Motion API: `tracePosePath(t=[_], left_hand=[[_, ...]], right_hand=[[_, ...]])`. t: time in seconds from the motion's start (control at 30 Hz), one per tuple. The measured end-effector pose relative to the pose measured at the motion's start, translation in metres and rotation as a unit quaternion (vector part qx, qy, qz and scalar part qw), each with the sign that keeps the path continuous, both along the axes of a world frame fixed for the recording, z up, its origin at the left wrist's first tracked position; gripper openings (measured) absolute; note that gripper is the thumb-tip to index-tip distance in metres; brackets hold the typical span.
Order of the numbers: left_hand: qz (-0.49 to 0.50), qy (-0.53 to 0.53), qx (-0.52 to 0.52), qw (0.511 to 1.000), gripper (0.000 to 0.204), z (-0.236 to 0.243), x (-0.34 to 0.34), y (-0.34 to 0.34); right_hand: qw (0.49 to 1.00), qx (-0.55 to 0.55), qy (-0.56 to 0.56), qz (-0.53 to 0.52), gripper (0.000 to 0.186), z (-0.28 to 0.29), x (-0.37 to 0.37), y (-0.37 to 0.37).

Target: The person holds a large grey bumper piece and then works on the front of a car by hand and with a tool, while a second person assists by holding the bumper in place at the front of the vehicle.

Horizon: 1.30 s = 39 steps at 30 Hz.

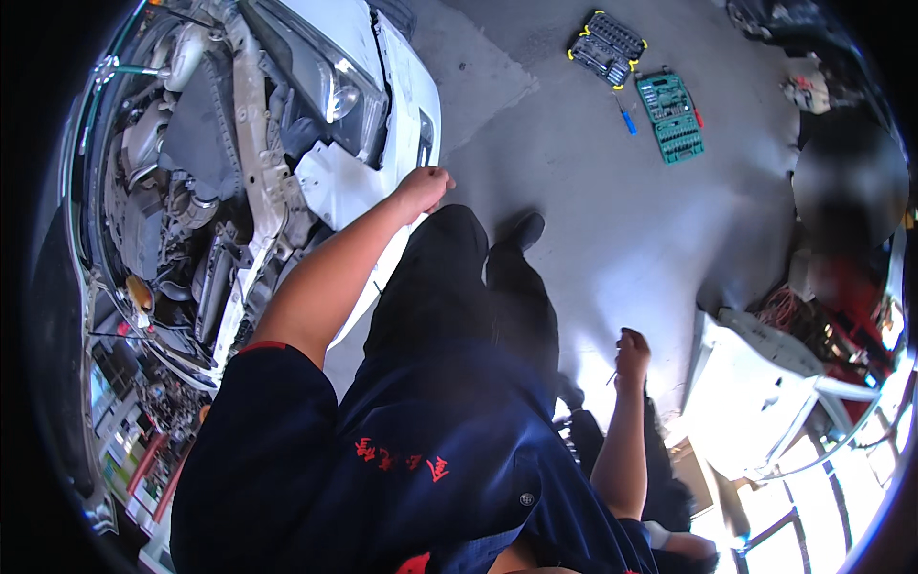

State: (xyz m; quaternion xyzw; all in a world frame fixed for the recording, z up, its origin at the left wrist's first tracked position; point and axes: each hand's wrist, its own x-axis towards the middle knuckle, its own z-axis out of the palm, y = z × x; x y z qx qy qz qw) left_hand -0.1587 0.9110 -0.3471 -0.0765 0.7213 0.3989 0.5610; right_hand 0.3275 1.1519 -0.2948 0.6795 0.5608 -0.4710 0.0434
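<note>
My left hand (422,193) is closed, its fingers curled, beside the front corner of a white car bumper (409,96). Whether anything sits inside those fingers is hidden. Out to the right and low, my right hand (631,359) is held away from my body with its fingers closed. A thin, short sliver shows by its palm, too small to name. Nearest the left arm are the car's headlight (339,96) and a loose-looking white body panel (335,182) below it. The exposed engine bay (182,182) lies further left.
On the grey floor ahead lie a black tool case with yellow corners (608,48), a green socket set case (670,117) and a blue-handled screwdriver (627,121). To the right stands a white panel-like part (746,392), with red equipment (851,287) behind it.
</note>
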Motion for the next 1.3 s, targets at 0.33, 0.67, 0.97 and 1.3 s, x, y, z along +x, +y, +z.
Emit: tracePosePath(t=[0.33, 0.67, 0.97, 1.3], left_hand=[[-0.169, 0.265, -0.129, 0.941, 0.027, -0.281, -0.129, 0.124], [-0.076, 0.246, -0.235, 0.937, 0.043, -0.498, -0.239, 0.185], [-0.102, 0.379, -0.253, 0.884, 0.046, -0.635, -0.322, 0.211], [0.127, -0.030, 0.004, 0.991, 0.013, -0.605, -0.334, 0.235]], right_hand=[[0.948, -0.121, -0.191, 0.224, 0.023, 0.002, -0.178, 0.144], [0.894, -0.363, -0.262, 0.030, 0.019, -0.056, -0.225, 0.201], [0.912, -0.320, -0.254, 0.024, 0.025, -0.170, -0.344, 0.235], [0.908, -0.359, -0.213, -0.042, 0.026, -0.157, -0.359, 0.206]])
